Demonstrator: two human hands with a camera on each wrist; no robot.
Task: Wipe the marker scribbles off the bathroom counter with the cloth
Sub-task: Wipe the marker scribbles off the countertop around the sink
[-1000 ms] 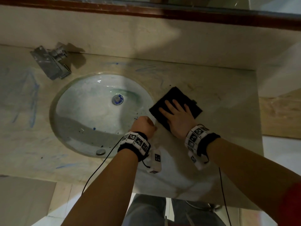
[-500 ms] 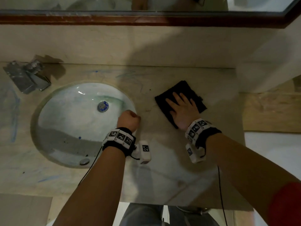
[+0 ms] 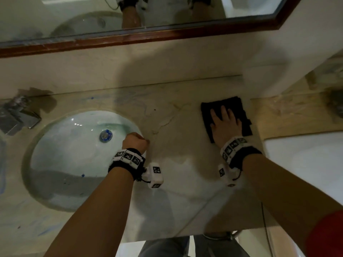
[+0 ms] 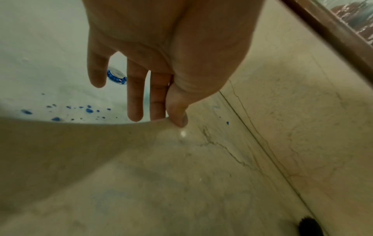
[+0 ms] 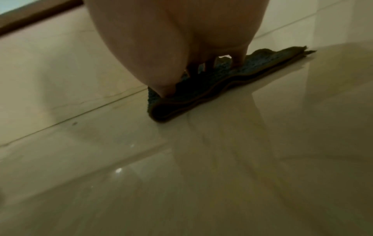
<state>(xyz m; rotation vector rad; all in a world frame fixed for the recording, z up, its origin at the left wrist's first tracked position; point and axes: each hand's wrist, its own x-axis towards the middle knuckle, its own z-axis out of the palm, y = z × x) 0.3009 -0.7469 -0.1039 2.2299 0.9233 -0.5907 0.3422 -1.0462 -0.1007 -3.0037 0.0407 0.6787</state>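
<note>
Head view, looking down: the right hand [image 3: 225, 127] lies flat on a dark folded cloth [image 3: 226, 117], its fingers [image 3: 223, 112] straight and slightly spread, pressing the cloth onto the beige marble counter [image 3: 185, 182]. No grip closes around the cloth; the palm and fingers simply bear down on it. The cloth sits well to the right of the sink [image 3: 74, 160], near the counter's right end and close to the back wall. From the right wrist view the cloth [image 5: 232, 84] shows as a folded, layered pad with a wavy front edge, touching the glossy counter [image 5: 181, 175] under the hand [image 5: 181, 39]. The left hand [image 3: 134, 140] rests at the sink's right rim, looking like a loose fist from above. The left wrist view shows the left hand [image 4: 161, 47] with its fingers [image 4: 135, 103] hanging down over the sink bowl [image 4: 40, 55] and holding nothing, the thumb tip touching the counter [image 4: 201, 175] at the rim. Blue specks dot the inside of the bowl, and the drain [image 3: 105, 135] is ringed with blue. Faint blue smears of marker scribbles [image 3: 122, 96] remain on the counter behind the sink, and more blue streaks [image 3: 44, 231] lie in front of it on its left side. A metal faucet [image 3: 17, 115] stands left of the sink. A wood-framed mirror [image 3: 130, 15] hangs on the wall behind the sink.
</note>
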